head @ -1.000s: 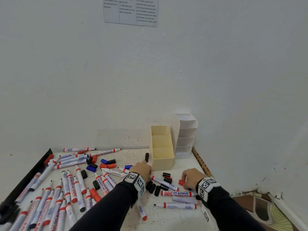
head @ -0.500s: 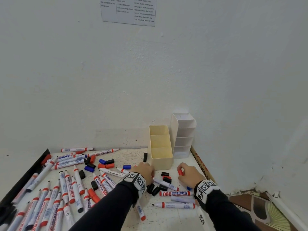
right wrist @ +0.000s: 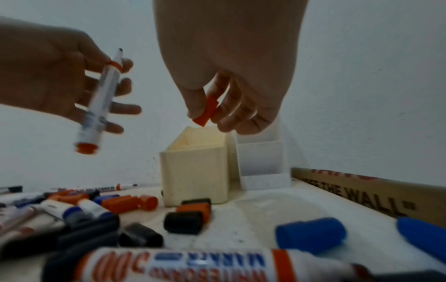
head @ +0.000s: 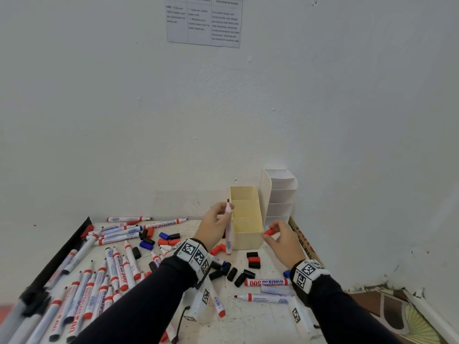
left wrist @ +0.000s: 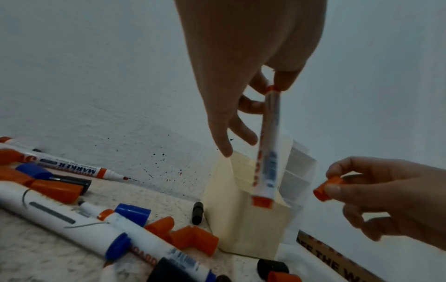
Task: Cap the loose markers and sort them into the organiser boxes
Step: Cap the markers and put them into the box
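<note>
My left hand (head: 218,220) holds an uncapped red-banded white marker (head: 228,232) upright, tip up, in front of the cream organiser box (head: 246,217); the marker (left wrist: 266,150) is pinched near its tip (right wrist: 101,101). My right hand (head: 280,238) pinches a red cap (head: 268,231) between thumb and fingers, just right of the cream box; the cap (left wrist: 327,188) (right wrist: 206,112) is apart from the marker. A white tiered organiser (head: 279,194) stands behind the cream box against the wall. Many uncapped markers (head: 119,266) and loose caps (head: 253,260) lie on the table.
A black tray edge (head: 57,256) bounds the table on the left. A cardboard strip (head: 301,242) lies along the right wall. Loose red, blue and black caps (head: 166,240) lie between the marker pile and the boxes. The wall carries a printed sheet (head: 203,21).
Both hands have risen from the table. The left hand lifted a marker upright by the cream box, and the right hand raised the red cap toward it.
</note>
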{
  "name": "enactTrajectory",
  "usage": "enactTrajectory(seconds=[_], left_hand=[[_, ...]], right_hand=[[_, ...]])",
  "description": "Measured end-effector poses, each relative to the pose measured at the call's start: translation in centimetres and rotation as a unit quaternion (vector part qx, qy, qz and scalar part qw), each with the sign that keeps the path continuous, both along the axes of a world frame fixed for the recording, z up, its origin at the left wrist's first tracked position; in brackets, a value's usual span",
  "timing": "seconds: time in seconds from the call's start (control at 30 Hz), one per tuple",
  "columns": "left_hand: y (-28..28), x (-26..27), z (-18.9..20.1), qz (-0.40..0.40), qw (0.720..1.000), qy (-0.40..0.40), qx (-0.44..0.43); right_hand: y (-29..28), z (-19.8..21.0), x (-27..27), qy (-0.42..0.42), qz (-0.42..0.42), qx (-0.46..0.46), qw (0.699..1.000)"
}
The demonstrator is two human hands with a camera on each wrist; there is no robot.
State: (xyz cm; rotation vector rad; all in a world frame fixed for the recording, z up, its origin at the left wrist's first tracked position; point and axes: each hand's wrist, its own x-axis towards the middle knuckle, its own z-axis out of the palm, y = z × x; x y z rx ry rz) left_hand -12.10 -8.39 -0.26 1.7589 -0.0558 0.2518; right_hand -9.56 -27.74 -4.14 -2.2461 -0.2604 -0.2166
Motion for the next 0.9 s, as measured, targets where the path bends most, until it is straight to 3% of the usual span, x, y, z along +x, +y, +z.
enactTrajectory(seconds=[0.07,0.1,0.2,0.27,0.43,0.6,0.73,0.9], left_hand=[[0.1,-0.5,0.5,-0.02,0.998,0.037,-0.045],[0.3,-0.8,0.6,-0.028,0.998,0.045,-0.015],[1.1,-1.9,0.0,-0.053,0.973,0.045,0.218],[1.6,-2.4,-0.8,-0.047,0.956,0.05,0.285],[2.8,-3.6,-1.4,-0.064,0.951,0.052,0.297],[4.1,-4.6,-1.5,-0.07,0.955,0.072,0.28],[5.1,-5.2,-1.1,-0.076,0.96,0.057,0.263],[4.9,-5.7,0.4,-0.061,0.939,0.035,0.337]], right_hand=[[1.1,0.9,-0.4,-0.018,0.002,0.043,0.999],[1.7,1.4,-0.6,-0.027,0.002,0.064,0.998],[3.1,2.5,-1.4,-0.041,0.013,0.114,0.993],[4.0,2.7,-1.8,-0.027,0.036,0.115,0.992],[5.3,1.7,-2.7,-0.006,0.07,0.089,0.994],[6.2,1.6,-3.6,0.086,0.143,0.075,0.983],[7.6,2.9,-4.2,0.086,0.13,0.035,0.987],[9.9,3.9,-4.0,0.068,0.076,0.051,0.993]])
